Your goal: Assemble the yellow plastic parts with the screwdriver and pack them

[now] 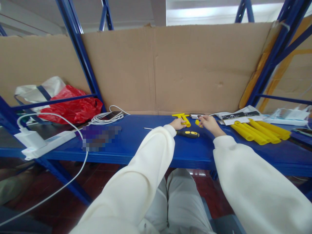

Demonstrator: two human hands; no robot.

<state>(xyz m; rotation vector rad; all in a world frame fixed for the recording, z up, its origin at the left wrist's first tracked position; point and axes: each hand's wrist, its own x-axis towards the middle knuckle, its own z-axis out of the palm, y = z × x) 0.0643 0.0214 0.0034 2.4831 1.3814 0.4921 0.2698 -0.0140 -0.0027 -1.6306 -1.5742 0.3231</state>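
My left hand [177,123] is closed round a yellow T-shaped plastic tool [181,117] lying on the blue shelf [146,139]. My right hand [209,123] pinches a small yellow piece [197,122] just to the right of that tool. Between and below both hands lies a screwdriver [187,133] with a black and yellow handle, its thin shaft pointing left. Both arms wear white sleeves.
Several yellow handles [258,131] lie at the right beside papers and packets [240,116]. A coiled white cable with a phone [108,117], a white power strip [46,143] and a red bag [73,107] sit at the left. Cardboard [170,68] backs the shelf between blue uprights.
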